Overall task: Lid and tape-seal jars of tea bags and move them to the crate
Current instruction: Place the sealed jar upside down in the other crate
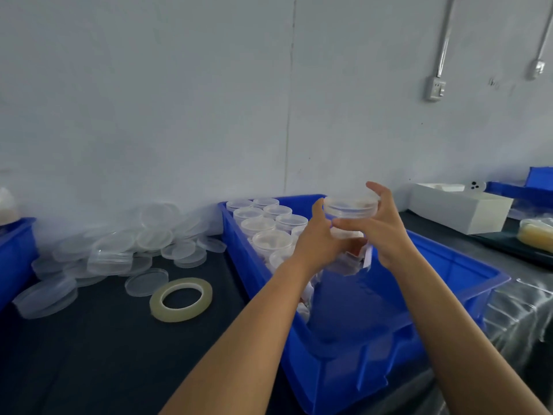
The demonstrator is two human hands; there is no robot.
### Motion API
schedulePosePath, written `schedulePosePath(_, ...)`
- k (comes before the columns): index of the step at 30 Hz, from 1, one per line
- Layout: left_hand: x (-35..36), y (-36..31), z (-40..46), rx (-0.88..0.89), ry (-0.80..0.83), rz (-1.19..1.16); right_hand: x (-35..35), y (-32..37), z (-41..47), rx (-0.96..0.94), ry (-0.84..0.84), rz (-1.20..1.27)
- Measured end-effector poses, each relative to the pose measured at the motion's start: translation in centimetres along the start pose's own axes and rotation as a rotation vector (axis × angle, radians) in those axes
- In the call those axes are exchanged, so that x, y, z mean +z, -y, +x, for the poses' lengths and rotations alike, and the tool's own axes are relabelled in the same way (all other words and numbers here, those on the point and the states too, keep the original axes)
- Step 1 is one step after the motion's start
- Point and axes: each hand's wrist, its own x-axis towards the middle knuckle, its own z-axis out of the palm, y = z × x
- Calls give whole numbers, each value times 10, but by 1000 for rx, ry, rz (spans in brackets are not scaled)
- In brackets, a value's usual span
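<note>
I hold a clear plastic jar (348,235) of tea bags above the blue crate (443,277). My left hand (314,241) grips the jar's body from the left. My right hand (386,226) curls round the clear lid (350,206) on top of it. Several lidded jars (266,226) stand in rows at the crate's far left end. A roll of clear tape (181,298) lies flat on the dark table, left of the crate.
A heap of loose clear lids (119,247) covers the table's back left. Another blue bin (15,253) shows at the left edge. A white box (460,205) and a container of yellowish contents (537,232) sit at the right, on plastic sheeting.
</note>
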Motion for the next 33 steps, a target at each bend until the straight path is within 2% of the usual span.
schedulePosePath(2,1,5,1,2,26,135,0,-6,4,63,24,-57)
schedulePosePath(7,5,20,3,0,14,706,5,-29,9,254,188,-348)
schedulePosePath(10,3,22,2,38,72,865,9,-35,11,355,242,-480)
schedulePosePath(12,4,24,0,32,122,898,11,-37,13,428,285,-523)
schedulePosePath(15,3,26,-5,58,150,905,14,-40,17,434,326,-549)
schedulePosePath(21,-6,27,-15,64,224,958,17,-45,14,447,282,-524)
schedulePosePath(25,-7,22,-21,36,288,963,18,-44,11,466,312,-569)
schedulePosePath(29,-18,21,-28,86,184,912,21,-35,10,441,351,-663)
schedulePosePath(33,-47,27,-40,74,125,837,33,-15,7,299,343,-870)
